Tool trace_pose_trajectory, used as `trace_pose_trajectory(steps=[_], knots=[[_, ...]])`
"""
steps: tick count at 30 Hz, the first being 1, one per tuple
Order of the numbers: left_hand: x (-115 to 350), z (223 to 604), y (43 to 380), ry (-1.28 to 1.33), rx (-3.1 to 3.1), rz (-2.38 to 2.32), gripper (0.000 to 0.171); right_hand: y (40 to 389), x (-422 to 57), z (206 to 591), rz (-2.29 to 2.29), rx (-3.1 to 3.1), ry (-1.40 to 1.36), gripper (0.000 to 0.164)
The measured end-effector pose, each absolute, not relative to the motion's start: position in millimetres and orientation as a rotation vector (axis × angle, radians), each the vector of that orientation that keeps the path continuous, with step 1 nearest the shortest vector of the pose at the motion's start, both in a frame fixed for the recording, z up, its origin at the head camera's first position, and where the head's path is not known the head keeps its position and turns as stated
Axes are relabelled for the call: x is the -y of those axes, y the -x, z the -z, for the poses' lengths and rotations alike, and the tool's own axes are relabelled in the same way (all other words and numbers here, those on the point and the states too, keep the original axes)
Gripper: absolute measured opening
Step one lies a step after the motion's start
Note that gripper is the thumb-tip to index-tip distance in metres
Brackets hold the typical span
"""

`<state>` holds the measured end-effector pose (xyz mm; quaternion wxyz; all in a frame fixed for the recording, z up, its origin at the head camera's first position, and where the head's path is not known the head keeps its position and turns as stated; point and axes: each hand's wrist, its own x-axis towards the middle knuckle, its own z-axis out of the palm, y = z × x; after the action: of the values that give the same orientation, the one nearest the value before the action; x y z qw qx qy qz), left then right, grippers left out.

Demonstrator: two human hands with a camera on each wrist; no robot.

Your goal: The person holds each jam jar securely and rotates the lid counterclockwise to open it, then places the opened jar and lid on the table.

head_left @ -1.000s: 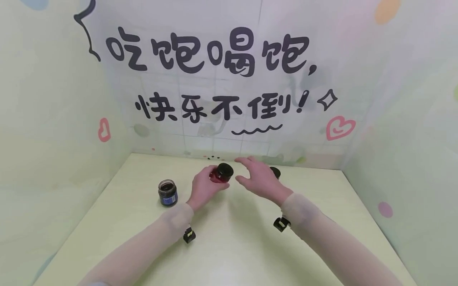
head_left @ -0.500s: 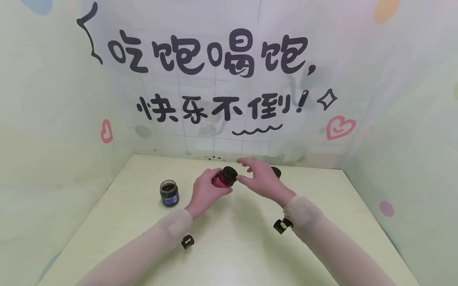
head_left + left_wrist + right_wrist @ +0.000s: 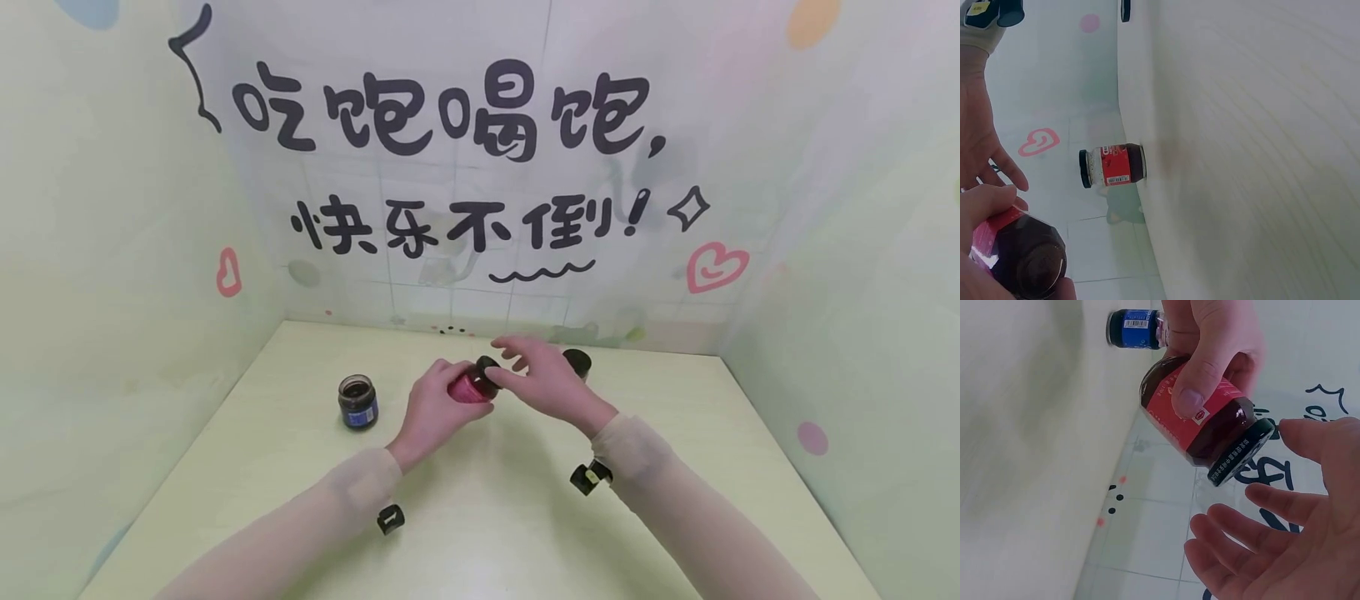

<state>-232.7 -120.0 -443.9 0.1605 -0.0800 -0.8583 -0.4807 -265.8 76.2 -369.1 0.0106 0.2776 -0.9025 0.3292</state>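
My left hand (image 3: 429, 408) grips a glass jar (image 3: 467, 388) with a red label and dark contents. It is raised off the table and tilted, its black lid (image 3: 1241, 453) towards my right hand. In the right wrist view the left thumb lies across the label. My right hand (image 3: 551, 383) is beside the lid with fingers spread and loosely bent; its thumb tip is right at the lid's edge. The left wrist view shows the base of the held jar (image 3: 1032, 259) and the right hand's fingers beyond it.
A lidless jar (image 3: 358, 402) with a blue label stands on the table (image 3: 480, 525) at the left. Behind my right hand stands another red-labelled jar (image 3: 1115, 165) with a black lid. Printed walls enclose the table at the back and both sides.
My left hand has tipped the jar further over, bringing its lid to the right and slightly down. The lid now meets my right thumb in the head view, where a gap showed before.
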Motion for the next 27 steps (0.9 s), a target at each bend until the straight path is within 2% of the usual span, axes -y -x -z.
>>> trace_pose_trajectory(steps=[21,27], knots=[[106,432,205,0.320,2.424,1.300,0.053,253,-65,381,-0.826,2.877,-0.605,0.066],[104,432,201,0.303,2.408,1.276,0.053,251,-62,387,-0.814,2.802,-0.538,0.060]])
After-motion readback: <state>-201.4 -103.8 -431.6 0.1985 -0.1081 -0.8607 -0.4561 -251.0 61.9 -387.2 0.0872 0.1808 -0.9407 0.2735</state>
